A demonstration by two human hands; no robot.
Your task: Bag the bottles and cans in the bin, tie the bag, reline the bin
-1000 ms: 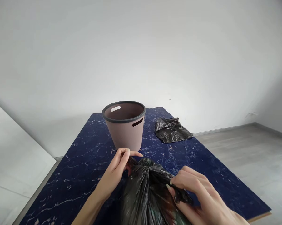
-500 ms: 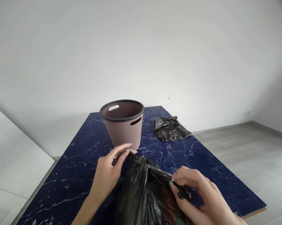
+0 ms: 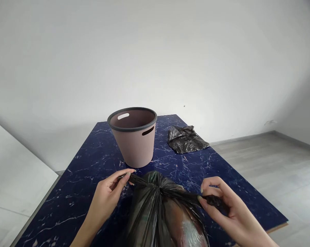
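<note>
A filled black garbage bag (image 3: 158, 212) stands at the front of the table, its thin plastic stretched over contents that show through in brown, green and white. Its top is drawn together into a tight knot with two twisted ends pulled apart sideways. My left hand (image 3: 110, 192) pinches the left end between thumb and fingers. On the other side, my right hand (image 3: 223, 202) is closed on the right end, with a crumpled tail of plastic inside the palm. Just beyond the bag stands an upright pinkish-brown trash bin (image 3: 136, 147) with a dark rim and handle slots.
A flattened, crumpled black bag (image 3: 187, 139) lies near the right edge of the blue marbled table (image 3: 86, 164). Behind the table rises a white wall (image 3: 155, 55). Grey floor (image 3: 260, 154) shows on the right, and a white panel (image 3: 15, 171) stands at left.
My hands have moved farther apart, the left one to the left and the right one to the right. The bag's ends are now stretched longer and the gathered middle is tighter.
</note>
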